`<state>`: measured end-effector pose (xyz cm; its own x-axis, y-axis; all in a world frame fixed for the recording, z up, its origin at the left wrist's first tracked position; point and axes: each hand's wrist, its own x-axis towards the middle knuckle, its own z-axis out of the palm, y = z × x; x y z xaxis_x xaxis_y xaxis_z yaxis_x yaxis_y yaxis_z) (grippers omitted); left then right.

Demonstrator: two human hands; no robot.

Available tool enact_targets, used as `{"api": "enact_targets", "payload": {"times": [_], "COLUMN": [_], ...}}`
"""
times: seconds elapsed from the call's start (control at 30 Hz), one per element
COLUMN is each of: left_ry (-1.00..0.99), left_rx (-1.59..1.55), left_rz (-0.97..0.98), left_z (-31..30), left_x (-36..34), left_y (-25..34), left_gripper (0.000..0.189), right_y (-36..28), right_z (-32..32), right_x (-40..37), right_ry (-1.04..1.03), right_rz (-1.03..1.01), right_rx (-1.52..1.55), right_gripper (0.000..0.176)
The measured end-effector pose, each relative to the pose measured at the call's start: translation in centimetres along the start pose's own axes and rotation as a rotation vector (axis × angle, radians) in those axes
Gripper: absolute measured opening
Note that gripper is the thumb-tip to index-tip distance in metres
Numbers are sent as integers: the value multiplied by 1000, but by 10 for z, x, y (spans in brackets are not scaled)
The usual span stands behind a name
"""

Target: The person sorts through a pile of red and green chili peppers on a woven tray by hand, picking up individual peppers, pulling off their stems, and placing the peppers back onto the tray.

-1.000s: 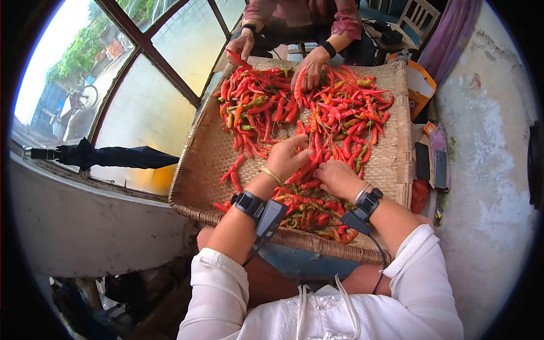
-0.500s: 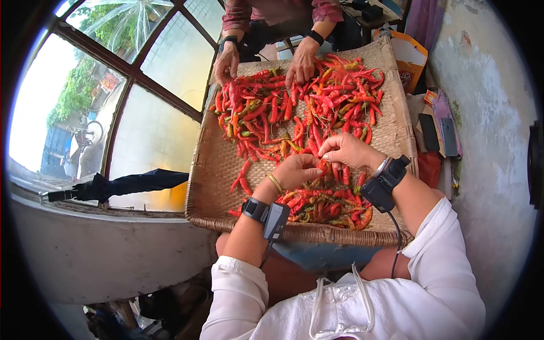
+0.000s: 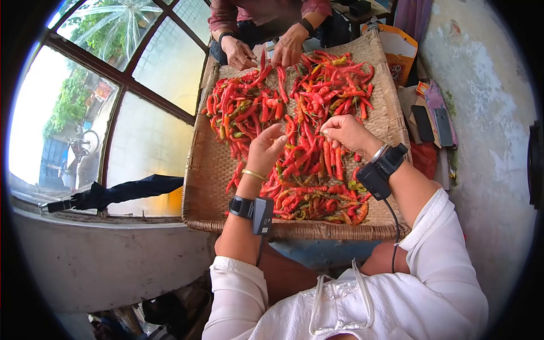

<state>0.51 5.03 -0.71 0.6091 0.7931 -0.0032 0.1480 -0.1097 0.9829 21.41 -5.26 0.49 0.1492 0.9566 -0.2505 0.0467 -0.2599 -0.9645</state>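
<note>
Red chili peppers (image 3: 306, 153), some with green or yellow patches, lie in heaps in a shallow woven basket (image 3: 195, 195). My left hand (image 3: 267, 150) hovers over the heap's left side, fingers curved and slightly apart, with nothing seen in it. Opposite it, my right hand (image 3: 347, 135) is above the peppers with thumb and fingertips pinched together. Whatever may be between those fingertips is too small to make out. A gap separates my two hands.
Across the basket, another person's hands (image 3: 288, 48) handle peppers at the far edge. A folded dark umbrella (image 3: 136, 190) lies on the window sill to the left. Two phones (image 3: 443, 127) and an orange box (image 3: 399, 59) are beside the basket, near the right wall.
My hands were together at a red pepper; now they are apart, the left moved left and up, the right slightly up. The other person's hands have shifted and come closer together.
</note>
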Motion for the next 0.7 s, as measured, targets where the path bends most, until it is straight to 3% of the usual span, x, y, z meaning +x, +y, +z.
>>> {"api": "enact_targets", "payload": {"times": [0.1,0.2,0.3,0.33,0.4,0.5,0.53,0.6,0.63,0.7], "left_ry": [-120,-235,-198,-154,-154,-178,-199,-228,-253,-259], "left_rx": [889,1091,1083,1064,1062,988,913,856,804,806], "left_rz": [126,-45,-25,70,110,226,290,279,275,262], "left_z": [5,19,19,16,15,16,17,19,21,22], "left_x": [-5,-9,-7,-6,-8,-8,-10,-11,-10,-10], "left_y": [-10,-3,9,3,8,24,26,25,25,25], "left_gripper": [36,29,25,22,21,18,17,17,17,17], "right_y": [5,7,8,13,22,20,21,21,18,12], "right_z": [7,10,12,13,15,18,18,18,18,20], "right_x": [4,6,4,6,9,9,8,7,5,0], "right_ry": [-49,-93,-139,-146,-80,25,21,-72,-74,-277], "right_rz": [-18,-35,9,13,-187,-329,-320,-512,-508,-264], "right_rx": [-40,-80,-209,-213,-325,-518,-517,-631,-633,-545], "right_gripper": [13,14,15,15,19,22,22,24,24,26]}}
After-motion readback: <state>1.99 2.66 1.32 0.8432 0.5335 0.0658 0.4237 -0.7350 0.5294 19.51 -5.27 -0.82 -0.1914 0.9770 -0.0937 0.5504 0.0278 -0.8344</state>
